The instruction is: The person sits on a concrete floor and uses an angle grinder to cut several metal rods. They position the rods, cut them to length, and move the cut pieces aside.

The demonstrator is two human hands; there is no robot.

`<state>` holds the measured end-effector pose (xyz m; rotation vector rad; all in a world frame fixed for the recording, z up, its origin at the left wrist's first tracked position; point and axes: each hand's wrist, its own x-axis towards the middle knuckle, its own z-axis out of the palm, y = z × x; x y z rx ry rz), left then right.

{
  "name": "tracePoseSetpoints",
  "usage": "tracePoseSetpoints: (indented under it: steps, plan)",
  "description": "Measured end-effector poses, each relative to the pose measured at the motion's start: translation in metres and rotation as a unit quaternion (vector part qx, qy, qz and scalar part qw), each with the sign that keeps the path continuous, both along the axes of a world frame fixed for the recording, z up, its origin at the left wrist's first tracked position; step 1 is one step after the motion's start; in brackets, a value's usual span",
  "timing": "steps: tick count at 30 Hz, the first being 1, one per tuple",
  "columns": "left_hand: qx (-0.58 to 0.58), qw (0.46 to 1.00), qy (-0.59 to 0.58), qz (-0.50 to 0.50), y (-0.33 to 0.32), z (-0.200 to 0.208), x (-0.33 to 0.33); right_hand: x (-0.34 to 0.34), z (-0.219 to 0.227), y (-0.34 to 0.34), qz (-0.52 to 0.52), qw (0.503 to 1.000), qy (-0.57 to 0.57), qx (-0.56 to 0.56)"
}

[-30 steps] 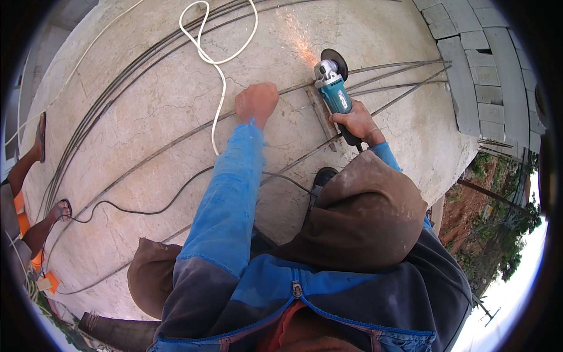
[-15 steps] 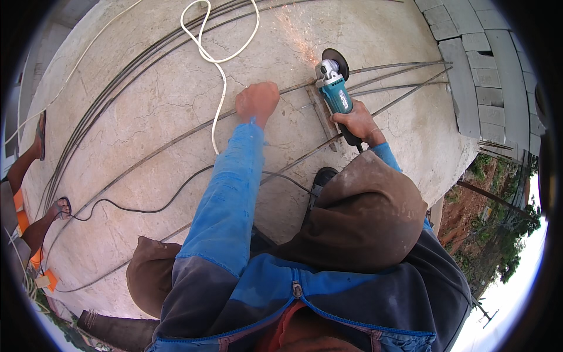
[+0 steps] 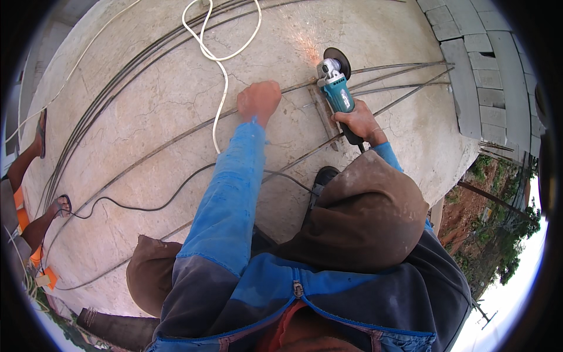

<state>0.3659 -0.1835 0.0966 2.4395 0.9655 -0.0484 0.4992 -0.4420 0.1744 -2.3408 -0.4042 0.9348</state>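
Note:
My right hand (image 3: pixel 360 121) is wrapped round the body of a teal angle grinder (image 3: pixel 338 94). The grinder's dark disc (image 3: pixel 338 60) meets a steel rebar (image 3: pixel 293 88), and orange sparks (image 3: pixel 307 48) fly off toward the far side. Left of the grinder, my left hand (image 3: pixel 258 101) is closed in a fist round the same rebar, pressing it near the concrete floor. Under the rebar, close to the grinder, lies a short flat bar (image 3: pixel 324 117). The exact contact between disc and rebar is hidden by the grinder head.
A loop of white cable (image 3: pixel 221 76) and a bundle of long rebars (image 3: pixel 111 88) lie on the concrete slab (image 3: pixel 176 111). A black cord (image 3: pixel 146 208) runs across it. Grey blocks (image 3: pixel 488 76) line the right edge. Another person's feet (image 3: pixel 61 206) stand at the left.
Both hands and the grinder stay almost in place. The sparks continue, with a slightly different spread; the whole view has shifted very little.

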Motion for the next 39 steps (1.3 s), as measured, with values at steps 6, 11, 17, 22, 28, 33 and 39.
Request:
tracePoseSetpoints:
  steps: [6, 11, 17, 22, 28, 33, 39]
  plan:
    - [-0.001, 1.000, 0.005, 0.001, 0.000, -0.004, 0.000, 0.002, -0.003, -0.001, 0.009, 1.000, 0.010, -0.016]
    - [-0.009, 1.000, 0.004, -0.003, 0.000, 0.000, -0.001, 0.002, -0.007, -0.002, 0.003, 1.000, 0.002, -0.005]
    - [-0.022, 1.000, 0.001, -0.008, 0.001, 0.002, -0.001, 0.003, -0.008, -0.004, 0.017, 1.000, 0.007, -0.002]
    - [-0.024, 1.000, 0.005, -0.005, 0.001, -0.001, -0.001, -0.001, -0.002, 0.001, -0.009, 1.000, 0.009, 0.001]
    - [-0.029, 1.000, 0.005, -0.005, 0.001, 0.002, -0.001, 0.001, -0.001, 0.000, -0.003, 1.000, 0.014, -0.011]
    - [-0.032, 0.999, 0.012, -0.005, 0.002, 0.002, -0.001, 0.000, -0.002, 0.000, 0.000, 1.000, 0.000, 0.001]
    - [0.020, 1.000, -0.012, 0.005, 0.000, -0.009, 0.000, 0.001, -0.004, 0.000, 0.000, 1.000, 0.010, 0.000]
